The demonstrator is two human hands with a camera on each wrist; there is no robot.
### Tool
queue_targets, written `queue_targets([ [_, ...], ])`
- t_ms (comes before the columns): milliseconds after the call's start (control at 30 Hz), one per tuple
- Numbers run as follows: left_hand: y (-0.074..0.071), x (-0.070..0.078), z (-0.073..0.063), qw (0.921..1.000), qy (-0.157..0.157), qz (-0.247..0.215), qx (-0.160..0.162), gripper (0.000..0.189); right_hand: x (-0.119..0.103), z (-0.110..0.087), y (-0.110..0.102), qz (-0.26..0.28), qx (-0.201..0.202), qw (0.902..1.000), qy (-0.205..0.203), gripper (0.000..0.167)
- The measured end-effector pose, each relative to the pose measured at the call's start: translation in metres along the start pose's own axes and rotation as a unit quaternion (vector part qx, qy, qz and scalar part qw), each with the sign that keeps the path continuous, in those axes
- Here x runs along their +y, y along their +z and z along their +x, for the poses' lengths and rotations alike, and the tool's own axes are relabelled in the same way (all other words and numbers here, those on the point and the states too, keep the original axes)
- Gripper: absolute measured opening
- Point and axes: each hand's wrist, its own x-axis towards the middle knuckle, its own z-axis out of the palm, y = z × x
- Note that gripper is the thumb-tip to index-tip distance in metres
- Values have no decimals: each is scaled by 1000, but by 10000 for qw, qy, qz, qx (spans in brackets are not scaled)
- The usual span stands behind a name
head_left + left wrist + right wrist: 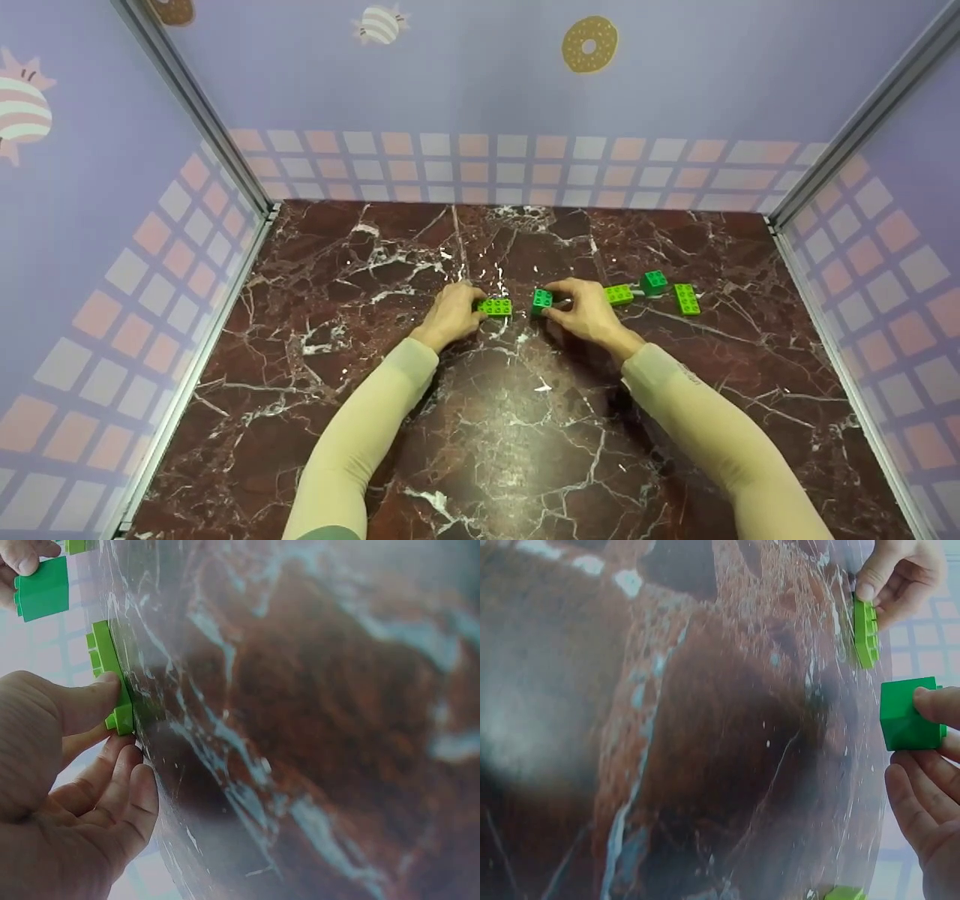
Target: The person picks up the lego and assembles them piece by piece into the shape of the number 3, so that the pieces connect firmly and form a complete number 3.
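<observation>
My left hand [452, 313] pinches the left end of a flat lime-green toy brick [496, 307] that lies on the marble top. In the left wrist view the thumb presses on that brick [112, 682], with studs showing beyond it. To its right, my right hand [589, 311] grips a taller dark green toy brick [542, 301] between thumb and fingers. The right wrist view has this dark green brick [909, 714] held up off the surface, its studs facing away from the table. A short gap separates the two held bricks.
Beyond my right hand lie a lime-green brick [619, 294], a dark green brick [654, 283] and another lime-green brick [687, 298]. The dark red marble surface [480, 420] is bounded by a patterned back wall [480, 90] and side walls.
</observation>
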Motion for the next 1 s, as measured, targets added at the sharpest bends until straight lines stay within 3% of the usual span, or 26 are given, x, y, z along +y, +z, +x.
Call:
queue_targets([
  [67, 8, -10, 3, 9999, 102, -56, 10, 27, -1, 1, 3, 107, -49, 9999, 7, 39],
  [233, 8, -9, 3, 9999, 57, -140, 47, 27, -2, 4, 7, 414, -168, 9989, 149, 39],
  [300, -8, 9, -4, 9995, -158, -255, -87, 30, -3, 5, 9, 495, -189, 9984, 194, 39],
  [500, -11, 12, -5, 9988, -373, -245, -202, 33, -7, 11, 12, 654, -341, 9968, 298, 41],
  [633, -10, 11, -4, 9988, -348, -299, -178, 33, -10, 15, 15, 664, -416, 9966, 260, 43],
  [867, 19, -23, 12, 9991, -12, -432, 0, 32, -15, 19, 22, 690, -470, 9964, 177, 41],
  [1000, 26, -31, 17, 9988, -22, -495, 6, 31, -18, 21, 25, 787, -523, 9954, 183, 41],
])
